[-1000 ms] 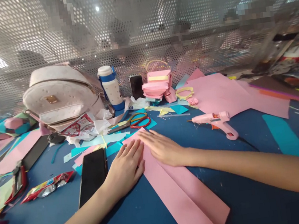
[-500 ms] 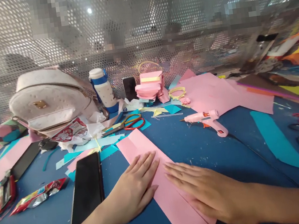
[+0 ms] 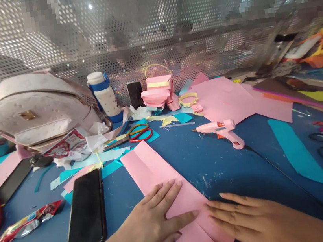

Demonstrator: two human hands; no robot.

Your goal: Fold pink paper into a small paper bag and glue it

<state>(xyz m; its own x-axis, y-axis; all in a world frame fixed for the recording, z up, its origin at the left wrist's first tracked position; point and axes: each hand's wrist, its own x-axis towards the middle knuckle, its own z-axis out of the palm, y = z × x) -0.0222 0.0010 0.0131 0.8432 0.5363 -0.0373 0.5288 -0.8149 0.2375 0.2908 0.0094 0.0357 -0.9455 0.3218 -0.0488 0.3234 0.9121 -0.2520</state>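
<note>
A long folded strip of pink paper (image 3: 152, 169) lies diagonally on the blue table (image 3: 215, 165), running from the centre toward the bottom edge. My left hand (image 3: 153, 225) lies flat on its near part, fingers stretched out and spread. My right hand (image 3: 252, 220) rests flat beside it, fingertips at the strip's right edge, palm on the table. Neither hand holds anything. A black phone (image 3: 84, 214) lies face up just left of my left hand.
A pink glue gun (image 3: 222, 131) and red-handled scissors (image 3: 136, 134) lie beyond the strip. A pale backpack (image 3: 41, 109), a bottle (image 3: 103, 97), pink paper boxes (image 3: 159, 91), large pink sheets (image 3: 230, 100), a teal scrap (image 3: 298, 152) and wrappers (image 3: 26, 224) crowd the table. A perforated metal screen (image 3: 149, 27) stands behind.
Both hands have slid down the pink strip toward me, from its far tip to its near end, staying flat. The view has shifted slightly left.
</note>
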